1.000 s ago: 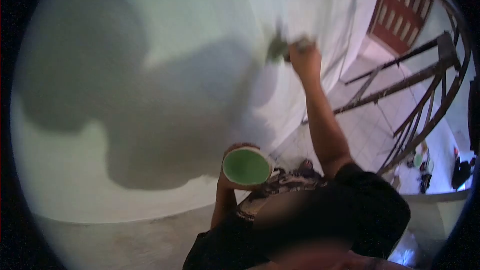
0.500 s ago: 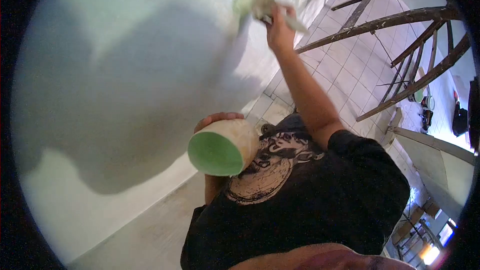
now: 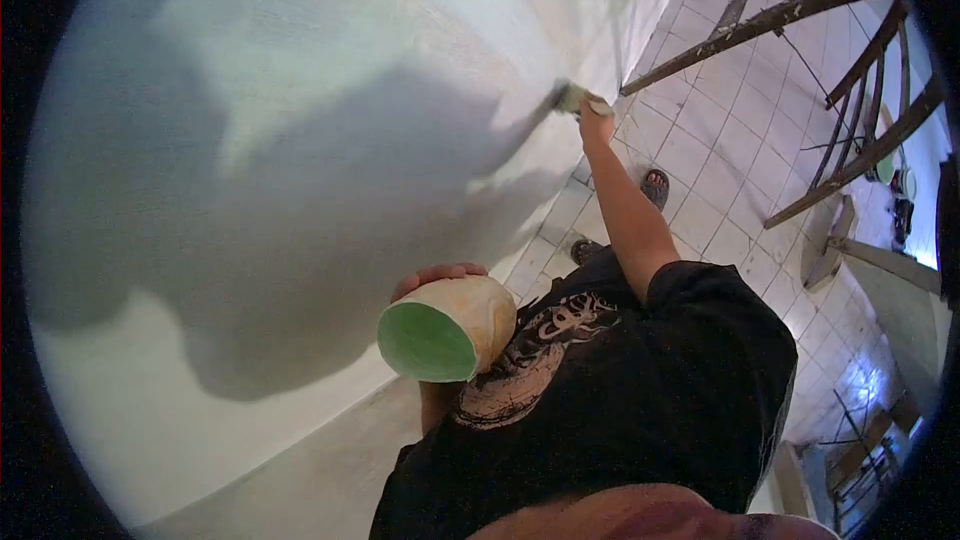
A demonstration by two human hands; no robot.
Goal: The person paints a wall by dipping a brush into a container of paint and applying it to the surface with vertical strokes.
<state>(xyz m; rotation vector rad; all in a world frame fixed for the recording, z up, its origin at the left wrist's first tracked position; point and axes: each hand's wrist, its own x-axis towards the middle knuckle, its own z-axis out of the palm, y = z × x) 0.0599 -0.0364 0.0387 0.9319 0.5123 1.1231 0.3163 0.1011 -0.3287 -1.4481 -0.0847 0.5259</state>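
Note:
A whitish, stained container (image 3: pixel 487 316) with green paint (image 3: pixel 425 342) inside rests in my left hand (image 3: pixel 436 276), its mouth tilted toward the lower left. The fingers of that hand wrap round its far side. Farther off, my right hand (image 3: pixel 597 124) grips a brush (image 3: pixel 573 98) whose greenish bristles are against or very close to the pale wall (image 3: pixel 330 190), low down by the floor. A dark shadow of my body and arm falls across the wall.
Wooden ladder-like frames (image 3: pixel 768 24) stand on the tiled floor (image 3: pixel 697 143) to the right. My sandalled feet (image 3: pixel 655 188) show beside the wall. A pale panel with a wooden edge (image 3: pixel 885 256) is at the right, with cans and dark items behind.
My right hand has moved with the brush down and to the right, toward the wall's lower edge. The container sits slightly lower in view. My feet have come into sight.

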